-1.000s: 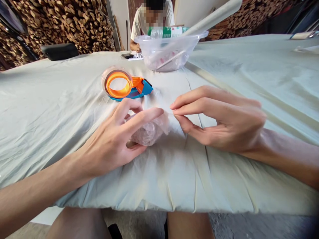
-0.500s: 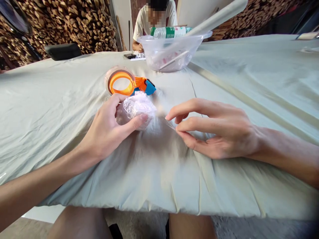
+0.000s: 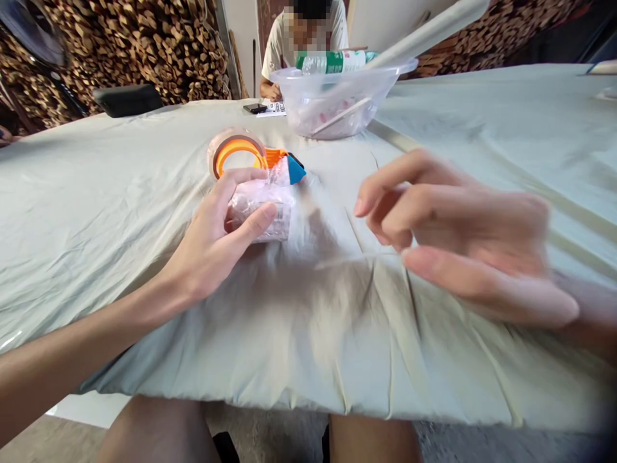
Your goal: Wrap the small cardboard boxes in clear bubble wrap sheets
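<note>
My left hand [image 3: 212, 235] is closed around a small bundle wrapped in clear, crinkled plastic [image 3: 277, 218], with the thumb across its near side. What is inside the wrapping cannot be made out. My right hand [image 3: 457, 238] is off to the right of it, smeared by motion, its thumb and a finger close together. From those fingertips a faint, thin clear strip [image 3: 357, 258] trails left over the cloth. Just behind the bundle lies an orange and blue tape dispenser [image 3: 296, 170] with a roll of clear tape, partly hidden by the bundle and my left fingers.
A clear plastic basin [image 3: 332, 96] farther back holds a green-labelled bottle [image 3: 332, 62] and a long white tube [image 3: 434, 32]. A black case [image 3: 128, 99] and a phone [image 3: 254, 108] lie on the pale tablecloth [image 3: 120, 167]. Another person [image 3: 272, 54] sits across the table.
My right hand has moved right, away from the bundle, with the thin clear strip trailing from it. In my left hand the bundle has turned slightly.
</note>
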`<act>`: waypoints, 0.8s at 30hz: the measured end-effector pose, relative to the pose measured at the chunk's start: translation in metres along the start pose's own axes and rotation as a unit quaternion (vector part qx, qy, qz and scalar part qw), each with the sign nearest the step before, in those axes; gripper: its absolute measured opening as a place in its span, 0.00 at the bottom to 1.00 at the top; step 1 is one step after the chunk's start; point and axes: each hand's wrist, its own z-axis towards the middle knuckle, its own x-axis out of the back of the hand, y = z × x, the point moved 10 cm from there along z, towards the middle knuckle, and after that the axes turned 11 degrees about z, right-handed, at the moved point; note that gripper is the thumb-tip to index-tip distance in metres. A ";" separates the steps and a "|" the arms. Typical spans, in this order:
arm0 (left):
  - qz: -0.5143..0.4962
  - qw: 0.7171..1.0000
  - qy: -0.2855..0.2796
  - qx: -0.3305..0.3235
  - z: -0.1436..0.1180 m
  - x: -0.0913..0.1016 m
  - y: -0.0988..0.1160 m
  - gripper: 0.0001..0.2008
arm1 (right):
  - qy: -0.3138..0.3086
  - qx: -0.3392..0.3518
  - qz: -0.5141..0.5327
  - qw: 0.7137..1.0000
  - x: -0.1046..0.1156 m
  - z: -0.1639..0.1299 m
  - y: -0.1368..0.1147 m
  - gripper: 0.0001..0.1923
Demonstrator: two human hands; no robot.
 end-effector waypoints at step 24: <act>0.184 0.942 0.030 -0.279 -0.036 0.014 0.088 0.32 | -0.076 -0.108 0.190 0.973 -0.024 0.007 0.044 0.14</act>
